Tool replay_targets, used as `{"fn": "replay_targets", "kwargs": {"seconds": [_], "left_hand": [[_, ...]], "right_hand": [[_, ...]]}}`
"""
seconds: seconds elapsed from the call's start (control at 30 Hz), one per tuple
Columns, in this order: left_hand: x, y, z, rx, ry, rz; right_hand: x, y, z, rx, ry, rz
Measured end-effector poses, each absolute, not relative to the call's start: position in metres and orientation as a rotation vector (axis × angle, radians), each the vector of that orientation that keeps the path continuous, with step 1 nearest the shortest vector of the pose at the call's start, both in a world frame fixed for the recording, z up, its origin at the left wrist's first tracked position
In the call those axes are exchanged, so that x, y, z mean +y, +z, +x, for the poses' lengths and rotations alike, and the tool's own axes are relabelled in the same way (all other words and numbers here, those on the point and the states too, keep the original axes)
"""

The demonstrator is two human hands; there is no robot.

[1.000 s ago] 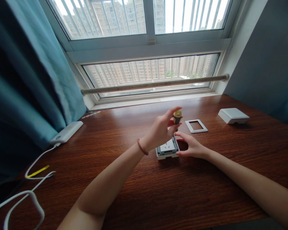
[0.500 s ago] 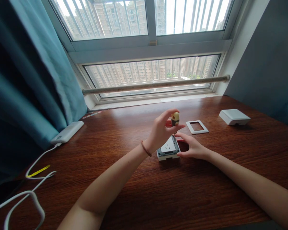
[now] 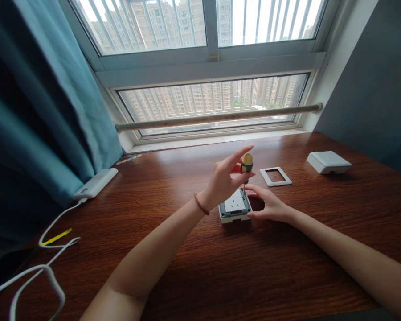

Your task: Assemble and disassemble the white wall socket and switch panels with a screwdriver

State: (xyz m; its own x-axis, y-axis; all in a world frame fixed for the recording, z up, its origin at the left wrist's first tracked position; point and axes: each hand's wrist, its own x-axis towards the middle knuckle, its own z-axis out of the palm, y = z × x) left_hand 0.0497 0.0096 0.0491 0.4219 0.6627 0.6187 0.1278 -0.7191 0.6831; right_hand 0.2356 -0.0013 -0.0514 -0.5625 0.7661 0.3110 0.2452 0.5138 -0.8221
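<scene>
A wood-grain table [image 3: 173, 267] carries a socket [image 3: 234, 203]. Right of the socket and slightly beyond it lies a white frame [image 3: 281, 183]; farther right, a white box [image 3: 329, 160]. Well left of the socket lie a power bank [image 3: 96, 183], its cable [image 3: 56, 283] and a yellow strip [image 3: 57, 237].

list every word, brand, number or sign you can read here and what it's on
None can be read.
White rounded-rectangular box with a white cable: one small dark mark, too blurred to read.
White rectangular socket face with dark slots: no legible lettering.
Yellow-and-black screwdriver handle: no legible lettering.
Narrow yellow strip: no legible lettering.
</scene>
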Motion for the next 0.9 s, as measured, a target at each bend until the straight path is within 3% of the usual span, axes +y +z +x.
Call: {"fn": "replay_targets", "kwargs": {"seconds": [0.47,0.9], "left_hand": [[0.007,0.059,0.047,0.425,1.002,2.076],[0.022,0.05,0.044,0.396,1.127,1.976]], "right_hand": [[0.0,-0.054,0.235,-2.062,0.975,-0.82],[-0.002,-0.053,0.236,-2.069,0.986,-0.815]]}}
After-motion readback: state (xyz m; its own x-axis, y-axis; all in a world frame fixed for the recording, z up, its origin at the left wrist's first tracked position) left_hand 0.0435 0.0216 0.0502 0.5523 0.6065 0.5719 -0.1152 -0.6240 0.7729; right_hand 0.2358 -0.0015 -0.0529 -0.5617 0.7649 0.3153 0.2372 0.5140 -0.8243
